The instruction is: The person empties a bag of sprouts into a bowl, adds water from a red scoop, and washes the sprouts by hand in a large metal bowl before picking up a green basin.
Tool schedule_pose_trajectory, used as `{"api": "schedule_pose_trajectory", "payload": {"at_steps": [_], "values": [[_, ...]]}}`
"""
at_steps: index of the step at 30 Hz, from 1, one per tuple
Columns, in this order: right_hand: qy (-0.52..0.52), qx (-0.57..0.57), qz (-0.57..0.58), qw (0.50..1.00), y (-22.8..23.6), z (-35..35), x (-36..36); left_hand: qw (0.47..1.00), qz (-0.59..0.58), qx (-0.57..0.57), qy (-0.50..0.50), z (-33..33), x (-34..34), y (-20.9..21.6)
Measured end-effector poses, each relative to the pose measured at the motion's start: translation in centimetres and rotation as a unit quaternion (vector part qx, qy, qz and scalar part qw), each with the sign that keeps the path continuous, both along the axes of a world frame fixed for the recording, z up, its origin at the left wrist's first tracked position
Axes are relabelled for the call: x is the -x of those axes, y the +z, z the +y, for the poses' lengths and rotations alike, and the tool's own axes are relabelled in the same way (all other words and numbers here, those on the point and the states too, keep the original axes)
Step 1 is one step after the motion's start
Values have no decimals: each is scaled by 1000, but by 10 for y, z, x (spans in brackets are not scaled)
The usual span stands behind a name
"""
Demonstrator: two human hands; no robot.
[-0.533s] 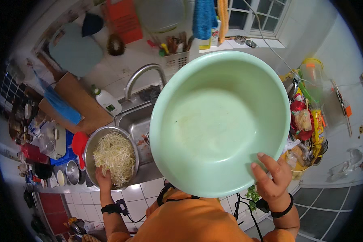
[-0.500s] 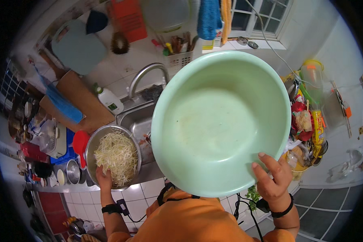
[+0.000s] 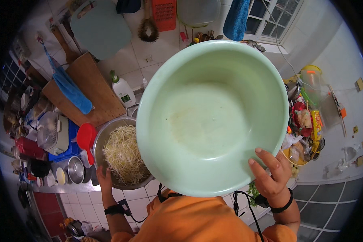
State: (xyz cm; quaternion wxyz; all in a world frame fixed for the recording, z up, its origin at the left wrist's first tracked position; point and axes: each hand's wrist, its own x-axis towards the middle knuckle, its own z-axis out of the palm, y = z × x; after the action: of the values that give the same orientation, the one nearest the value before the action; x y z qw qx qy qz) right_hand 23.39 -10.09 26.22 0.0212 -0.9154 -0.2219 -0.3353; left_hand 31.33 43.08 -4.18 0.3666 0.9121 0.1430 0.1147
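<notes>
A wide, pale green plastic basin [image 3: 213, 121] is held up in front of me, its inside facing me, with a few dark specks on its bottom. My right hand [image 3: 272, 175] grips its lower right rim, fingers over the inner side. To its left, a steel bowl [image 3: 99, 147] holds a heap of bean sprouts [image 3: 125, 155]. My left hand [image 3: 105, 179] closes on that bowl's near left rim, thumb hidden. The basin overlaps the bowl's right side in view and hides most of the sink.
A red dipper [image 3: 86, 137] and a small metal bowl [image 3: 76, 170] lie left of the sprouts. Behind stand a white pump bottle [image 3: 123, 89] and a wooden board [image 3: 88, 86] with a blue cloth [image 3: 71, 93]. Packages [image 3: 316, 127] crowd the right side.
The view has shifted, so the wall and counter things appear farther right. The sprout bowl has come rightward, closer to the basin, with my left hand at its rim. My right hand keeps hold of the basin.
</notes>
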Motion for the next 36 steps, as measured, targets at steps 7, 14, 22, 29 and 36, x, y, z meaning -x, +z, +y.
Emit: {"api": "schedule_pose_trajectory", "payload": {"at_steps": [7,14,22,29,36], "values": [[-7,38,2,999,8,6,6,995,54,-84,13,-1,5,-5],[-4,43,-10,999,13,3,11,996,61,-57,29,-12,8,5],[-7,37,-9,999,12,-5,15,996,67,-55,28,-10,10,0],[-15,29,-10,999,11,-6,16,995,72,-52,39,-13,10,5],[-6,-19,0,1000,11,-2,13,995,52,-81,32,-12,9,1]]}}
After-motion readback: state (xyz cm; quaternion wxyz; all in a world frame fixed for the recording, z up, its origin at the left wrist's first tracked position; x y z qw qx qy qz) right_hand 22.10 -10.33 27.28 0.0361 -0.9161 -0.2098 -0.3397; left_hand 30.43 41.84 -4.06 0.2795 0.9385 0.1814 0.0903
